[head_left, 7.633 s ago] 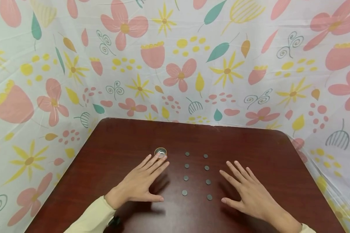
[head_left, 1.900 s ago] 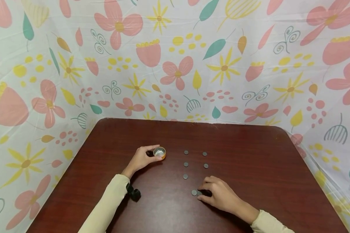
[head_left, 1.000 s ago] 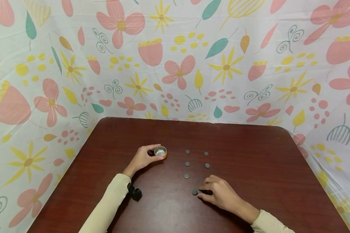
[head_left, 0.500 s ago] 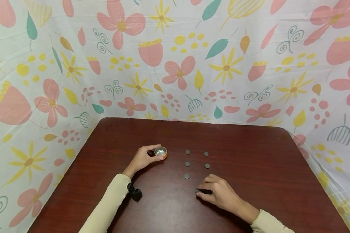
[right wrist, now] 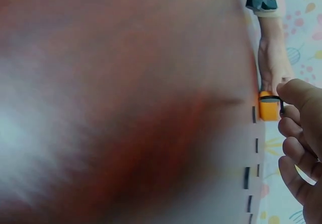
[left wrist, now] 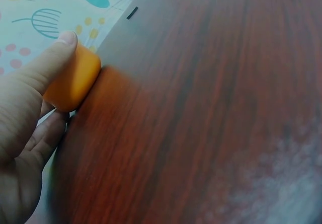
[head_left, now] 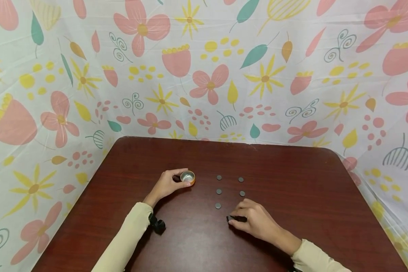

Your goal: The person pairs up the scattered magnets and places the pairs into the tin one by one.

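My left hand [head_left: 163, 187] holds a small round orange tin [head_left: 191, 183] between thumb and fingers; its silvery inside faces up. In the left wrist view the tin [left wrist: 84, 80] sits right at the tabletop. My right hand [head_left: 258, 223] pinches a pair of small dark grey disc magnets [head_left: 229, 218] by thumb and fingertips. The right wrist view shows one magnet [right wrist: 270, 99] lying flat and the other hanging from its edge. Several more magnets lie in two columns, the left one ending at a near magnet [head_left: 218, 206], the right at another magnet [head_left: 242, 193].
A glossy dark red-brown table [head_left: 190, 241] bears everything. Floral cloth [head_left: 210, 83] hangs around its back and sides. A black wrist device [head_left: 157, 225] juts out from the left sleeve, close over the table.
Both hands were spread open at first; the left then took hold of the tin. My right hand gathered the nearest two magnets, which came together, and has moved slightly away from me with them.
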The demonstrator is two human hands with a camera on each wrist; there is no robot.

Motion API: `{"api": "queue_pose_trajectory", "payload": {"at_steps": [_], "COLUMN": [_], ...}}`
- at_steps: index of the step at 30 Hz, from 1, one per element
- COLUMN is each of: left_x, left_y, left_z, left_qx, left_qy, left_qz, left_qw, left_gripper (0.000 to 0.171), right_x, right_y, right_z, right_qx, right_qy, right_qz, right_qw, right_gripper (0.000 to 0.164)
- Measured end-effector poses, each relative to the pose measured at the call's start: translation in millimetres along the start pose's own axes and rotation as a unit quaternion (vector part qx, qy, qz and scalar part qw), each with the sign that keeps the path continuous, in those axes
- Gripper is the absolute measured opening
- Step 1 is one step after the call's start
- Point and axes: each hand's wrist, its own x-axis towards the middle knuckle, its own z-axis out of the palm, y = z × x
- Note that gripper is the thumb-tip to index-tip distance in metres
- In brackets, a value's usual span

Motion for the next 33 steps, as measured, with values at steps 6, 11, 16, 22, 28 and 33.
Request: {"api": "queue_pose_trajectory", "payload": {"at_steps": [6,11,16,22,28,33], "left_x": [-0.2,-0.7,-0.6,-0.3,-0.1,0.2], "left_y": [-2.1,-2.0,-1.1,-1.7,-1.3,-0.1], "left_z": [0.6,0.0,-0.8,-0.5,-0.1,0.0], "left_qx": [-0.007,-0.007,-0.005,-0.013,-0.013,-0.014], "left_qy": [-0.005,-0.003,-0.004,-0.008,-0.008,-0.003], "left_qz": [0.000,0.003,0.002,0.004,0.004,0.000], "left_qw": [1.0000,1.0000,1.0000,0.9999,0.9999,0.9999], "left_gripper": [0.066,0.067,0.066,0.066,0.066,0.065], "right_x": [18,36,57,81,104,122], "right_y": [5,12,20,37,52,61], "right_z": [-9,-14,-18,-15,-4,12], "right_qx": [-0.011,0.012,0.056,0.088,0.113,0.125], "right_qy": [-0.005,-0.013,-0.016,-0.024,-0.014,-0.005], "right_qz": [-0.017,-0.032,-0.013,0.020,0.024,0.016], "right_qw": [1.000,0.999,0.998,0.996,0.993,0.992], "right_gripper": [0.013,0.015,0.016,0.016,0.018,0.018]}}
